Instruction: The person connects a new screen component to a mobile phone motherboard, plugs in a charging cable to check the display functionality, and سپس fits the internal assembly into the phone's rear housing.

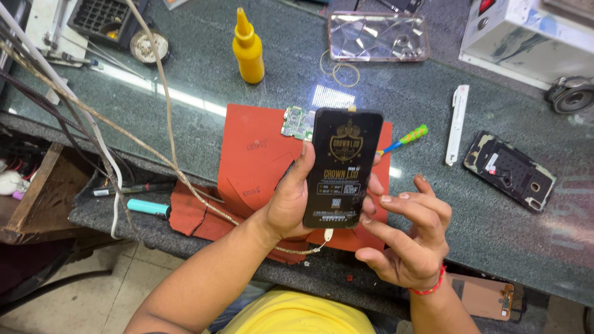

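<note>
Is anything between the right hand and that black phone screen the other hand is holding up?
Nothing visible. The left hand grips the black phone screen; the right hand is beside its lower right edge, fingertips at or touching it.

A flat black phone screen panel [342, 167] with a glossy, smooth glass-like face is covered by a shiny printed protective film. Beneath it lies a matt orange-red rubbery work mat [260, 161], soft-looking and creased at its edges. The dark green stone-like counter [433, 204] is speckled and polished, showing bright reflections. A yellow squeeze bottle [248, 48] looks like smooth, slightly glossy plastic. A clear phone case [378, 36] is shiny and transparent. A small green circuit board [297, 122] looks matt, with tiny metal parts. A white plastic tool [457, 124] appears smooth.
</note>
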